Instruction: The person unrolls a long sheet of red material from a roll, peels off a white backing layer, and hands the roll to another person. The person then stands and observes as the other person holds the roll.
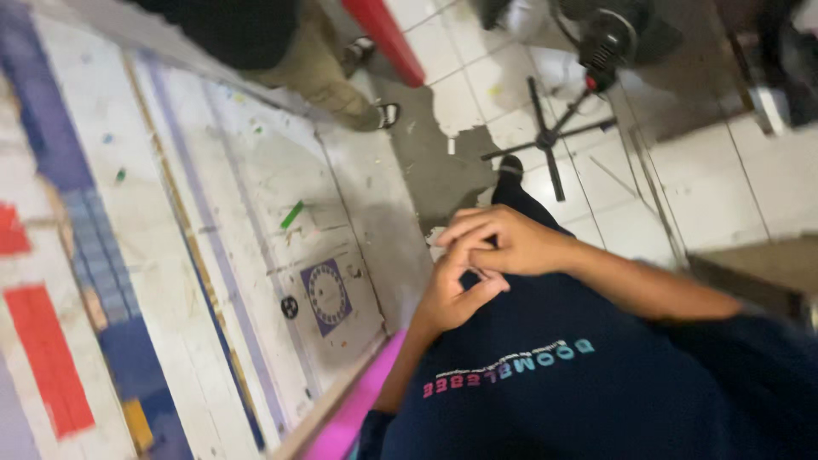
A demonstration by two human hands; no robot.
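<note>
The person's two hands are together in front of their dark blue shirt (596, 383), just beside the edge of the big work table (256, 213). The right hand (511, 240) lies on top. Its fingers are bent and curled over the left hand (452, 294), and they touch it. The left hand comes up from below, and its thumb sticks out under the right hand. Its fingers are bent too and mostly hidden. There might be something tiny pinched between the fingers, but the picture is blurry there, so I cannot tell if either hand holds anything.

The nearest things are on the table, to the left of the hands. A purple square with a white round dial (326, 295) lies flat near the table's edge, not far from the left hand but not touching it. Just beside that square sits a small black round thing (290, 307). A little green stick (292, 215) lies higher up on the table, well apart from both hands. The table top is white and scratched, with red and blue blocks painted along its far left side. A pink strip (362, 405) runs along the table's edge near the left arm.

On the tiled floor stands a black fan (596, 51). Another person's legs (324, 68) are by the far end of the table.
</note>
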